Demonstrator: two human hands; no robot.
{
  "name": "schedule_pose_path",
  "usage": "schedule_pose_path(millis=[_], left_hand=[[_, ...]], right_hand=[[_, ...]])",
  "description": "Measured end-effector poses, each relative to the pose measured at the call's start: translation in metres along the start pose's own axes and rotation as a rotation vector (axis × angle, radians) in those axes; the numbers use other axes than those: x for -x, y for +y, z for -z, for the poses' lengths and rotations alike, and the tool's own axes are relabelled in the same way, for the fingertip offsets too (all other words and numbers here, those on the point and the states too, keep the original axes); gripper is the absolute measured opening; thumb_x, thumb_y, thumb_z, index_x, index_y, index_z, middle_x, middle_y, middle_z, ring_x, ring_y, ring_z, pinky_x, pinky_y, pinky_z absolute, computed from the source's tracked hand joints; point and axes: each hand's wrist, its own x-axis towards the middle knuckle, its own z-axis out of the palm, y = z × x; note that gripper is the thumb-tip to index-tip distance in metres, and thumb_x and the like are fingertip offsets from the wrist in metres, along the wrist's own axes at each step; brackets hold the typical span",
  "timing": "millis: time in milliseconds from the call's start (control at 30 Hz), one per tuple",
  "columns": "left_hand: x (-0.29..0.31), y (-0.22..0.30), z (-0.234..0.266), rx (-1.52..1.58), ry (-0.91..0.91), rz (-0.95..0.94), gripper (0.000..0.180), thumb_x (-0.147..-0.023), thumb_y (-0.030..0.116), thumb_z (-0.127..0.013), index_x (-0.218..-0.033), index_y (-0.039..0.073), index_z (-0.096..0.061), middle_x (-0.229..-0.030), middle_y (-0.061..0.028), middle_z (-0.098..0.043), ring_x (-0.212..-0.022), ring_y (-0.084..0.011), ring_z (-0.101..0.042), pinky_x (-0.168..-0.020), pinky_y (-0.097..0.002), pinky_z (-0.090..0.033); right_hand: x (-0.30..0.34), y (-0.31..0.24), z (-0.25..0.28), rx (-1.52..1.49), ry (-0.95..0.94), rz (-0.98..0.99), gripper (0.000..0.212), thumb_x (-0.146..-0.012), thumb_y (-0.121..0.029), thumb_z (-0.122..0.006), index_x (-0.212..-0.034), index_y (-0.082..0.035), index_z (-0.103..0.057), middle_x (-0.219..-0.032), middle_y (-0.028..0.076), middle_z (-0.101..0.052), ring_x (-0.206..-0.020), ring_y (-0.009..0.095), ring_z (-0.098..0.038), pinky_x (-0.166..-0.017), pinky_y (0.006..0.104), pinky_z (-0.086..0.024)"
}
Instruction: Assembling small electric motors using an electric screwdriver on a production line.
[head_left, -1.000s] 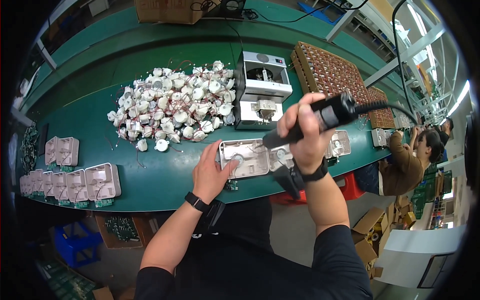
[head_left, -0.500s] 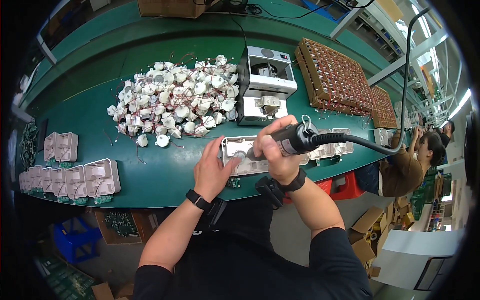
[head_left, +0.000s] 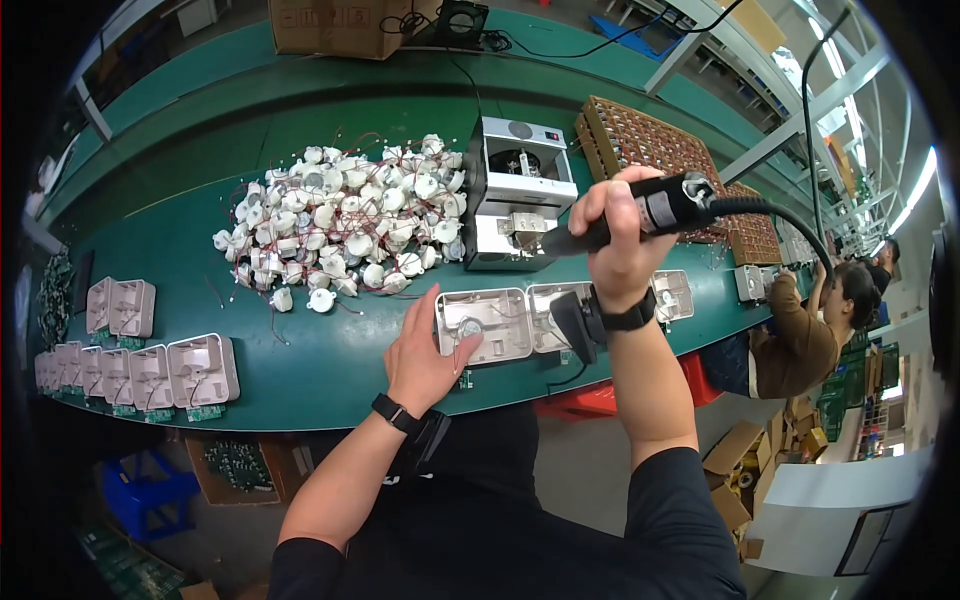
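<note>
My right hand [head_left: 622,240] is closed around a black corded electric screwdriver [head_left: 668,208], raised above the bench. Its tip points left at the front of a grey and black screw feeder [head_left: 522,182]; whether they touch is hard to tell. My left hand [head_left: 425,362] grips the left end of an open white plastic housing [head_left: 508,312], the thumb reaching over its rim toward a round part [head_left: 470,328] inside. A second white housing [head_left: 548,297] sits right beside it, partly behind my right wrist. A small green circuit board [head_left: 465,380] lies at the near edge of the held housing.
A heap of white round parts with red wires [head_left: 345,215] covers the bench left of the feeder. More open housings [head_left: 203,368] line the left side. Brown trays of parts [head_left: 650,138] lie at the back right. The screwdriver's black cable [head_left: 815,130] hangs on the right, near a seated person [head_left: 815,320].
My right hand has lifted the screwdriver out of the housing and moved it up and right, its tip now at the feeder. My left hand has stayed on the housing.
</note>
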Motion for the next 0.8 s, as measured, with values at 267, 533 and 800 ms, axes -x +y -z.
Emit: schedule_pose_path(millis=[267, 533, 800], left_hand=[[-0.001, 0.006, 0.004, -0.008, -0.013, 0.033, 0.080, -0.079, 0.042, -0.082, -0.143, 0.009, -0.047, -0.132, -0.0122, -0.059, -0.110, -0.0339, -0.065, -0.085, -0.0425, -0.055], [-0.002, 0.013, 0.008, 0.020, -0.052, 0.066, 0.080, -0.078, 0.039, -0.082, -0.142, 0.009, -0.046, -0.136, -0.0099, -0.056, -0.113, -0.0349, -0.064, -0.085, -0.0455, -0.055], [0.002, 0.010, 0.007, 0.057, -0.024, 0.035, 0.079, -0.077, 0.034, -0.083, -0.142, 0.009, -0.046, -0.136, -0.0094, -0.057, -0.112, -0.0337, -0.064, -0.084, -0.0447, -0.055]], right_hand=[[0.000, 0.008, -0.010, 0.095, -0.013, -0.132, 0.016, -0.097, -0.012, -0.058, -0.106, -0.004, -0.047, -0.071, 0.009, -0.054, -0.057, 0.019, -0.053, -0.054, 0.0326, -0.048], [0.071, -0.009, -0.044, -0.138, -0.248, -0.284, 0.028, -0.093, -0.014, -0.063, -0.109, -0.005, -0.041, -0.075, 0.010, -0.056, -0.062, 0.018, -0.055, -0.059, 0.0331, -0.049], [0.090, 0.027, -0.051, -0.010, -0.364, -0.277, 0.028, -0.091, -0.008, -0.063, -0.107, -0.005, -0.040, -0.076, 0.011, -0.058, -0.061, 0.016, -0.055, -0.059, 0.0314, -0.049]])
